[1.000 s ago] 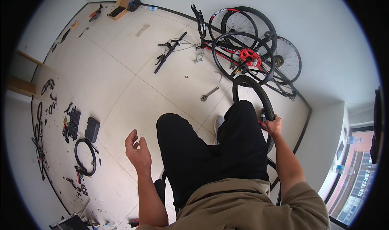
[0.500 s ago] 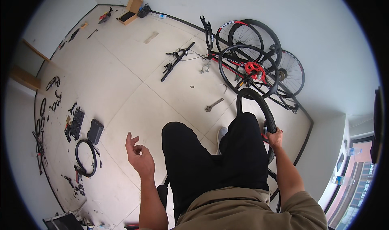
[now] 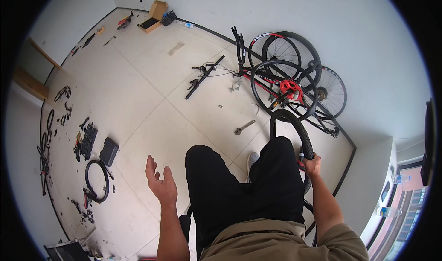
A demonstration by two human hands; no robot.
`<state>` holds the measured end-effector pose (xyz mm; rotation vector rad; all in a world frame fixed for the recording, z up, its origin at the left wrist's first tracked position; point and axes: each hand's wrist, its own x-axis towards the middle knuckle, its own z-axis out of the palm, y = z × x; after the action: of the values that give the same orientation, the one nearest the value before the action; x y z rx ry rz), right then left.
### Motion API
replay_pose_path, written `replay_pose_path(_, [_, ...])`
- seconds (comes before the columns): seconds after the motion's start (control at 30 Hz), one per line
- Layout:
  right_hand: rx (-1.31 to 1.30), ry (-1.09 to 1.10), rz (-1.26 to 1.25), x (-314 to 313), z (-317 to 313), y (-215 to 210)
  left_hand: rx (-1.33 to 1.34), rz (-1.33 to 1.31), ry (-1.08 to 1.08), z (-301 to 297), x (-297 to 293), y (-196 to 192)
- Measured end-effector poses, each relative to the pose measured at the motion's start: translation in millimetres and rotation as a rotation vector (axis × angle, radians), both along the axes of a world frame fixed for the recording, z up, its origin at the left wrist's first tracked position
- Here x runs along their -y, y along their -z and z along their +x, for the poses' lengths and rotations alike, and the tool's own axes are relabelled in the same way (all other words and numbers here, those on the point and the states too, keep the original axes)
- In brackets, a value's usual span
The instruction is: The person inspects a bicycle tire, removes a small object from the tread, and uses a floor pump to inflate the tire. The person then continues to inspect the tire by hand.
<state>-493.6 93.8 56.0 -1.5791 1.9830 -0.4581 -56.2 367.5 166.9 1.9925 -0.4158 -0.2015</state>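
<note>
Beside my right knee stands a black bicycle tire [image 3: 301, 130] with knobby tread. My right hand [image 3: 312, 165] is wrapped round its outer side. My leg hides part of the tire, so I cannot tell whether a rim is in it. My left hand [image 3: 161, 184] is raised in the air left of my legs, fingers stretched, thumb apart, holding nothing. Ahead of the tire, a black and red bicycle frame [image 3: 263, 82] with a red chainring [image 3: 291, 90] lies among spoked wheels [image 3: 332, 91] and loose tires by the wall. An adjustable wrench [image 3: 244, 127] lies on the floor before my knees.
A handlebar [image 3: 203, 79] with cables lies left of the frame. Far left are a tool case [image 3: 108, 151], another tire [image 3: 86, 178] and scattered parts. An open cardboard box [image 3: 159, 10] stands at the back wall. Bottles [image 3: 389, 211] are by the window at right.
My left hand has opened from half-curled fingers to a spread palm. My right hand keeps its grip on the tire. The view has tilted a little, so floor things sit slightly lower.
</note>
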Motion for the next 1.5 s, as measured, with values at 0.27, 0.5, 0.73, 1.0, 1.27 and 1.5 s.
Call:
replay_pose_path(0.27, [0.047, 0.007, 0.031, 3, -6, 8, -0.021, -0.026, -0.007, 1, 0, 2])
replay_pose_path(0.5, [-0.031, 0.024, 0.07, 2, -3, 3, -0.008, -0.025, 0.0, 2, -1, 7])
replay_pose_path(0.73, [-0.047, -0.012, 0.08, 4, -8, 7, -0.008, -0.02, 0.004, 3, -1, 7])
replay_pose_path(1.0, [-0.052, -0.005, 0.085, 3, -4, 3, 0.008, -0.014, 0.017, 3, -2, 9])
replay_pose_path(1.27, [-0.045, -0.014, 0.027, 9, -10, 21, 0.019, -0.015, 0.013, 4, -2, 9])
replay_pose_path(1.5, [-0.079, -0.037, 0.064, 7, -5, 14, 0.018, -0.005, 0.006, 4, -2, 11])
